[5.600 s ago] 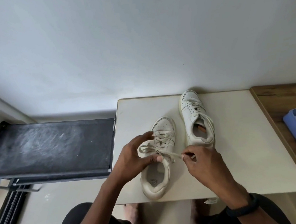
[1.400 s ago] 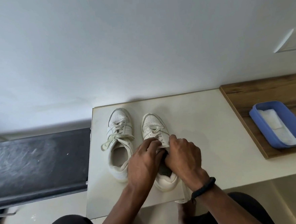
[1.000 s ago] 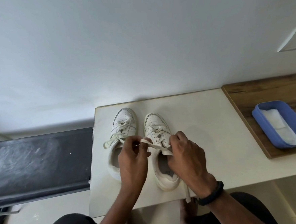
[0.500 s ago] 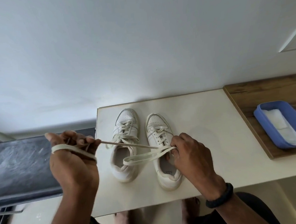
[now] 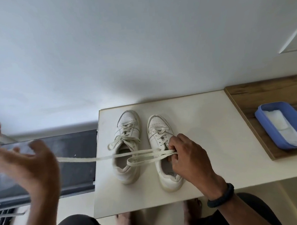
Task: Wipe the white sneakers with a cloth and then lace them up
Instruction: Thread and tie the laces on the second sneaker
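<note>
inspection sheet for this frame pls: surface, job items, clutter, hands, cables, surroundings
Surface: cream tabletop, both sneakers side by side on it, toes to the wall.
Job's things: left white sneaker laced, bow tied; right white sneaker laced, its cream lace stretched leftward, untied; white folded cloth in blue plastic tray.
Clutter: nothing seen.
Hands: right hand pinches lace loops over the right sneaker's opening; left hand blurred, lace runs to it, grip unclear.
Cables: nothing seen.
Surroundings: wooden board under tray, black rack left, white wall.

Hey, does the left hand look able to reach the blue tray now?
Probably not: the left hand is far left with the lace running to it, and the sneakers and right hand lie between it and the blue tray.
</note>
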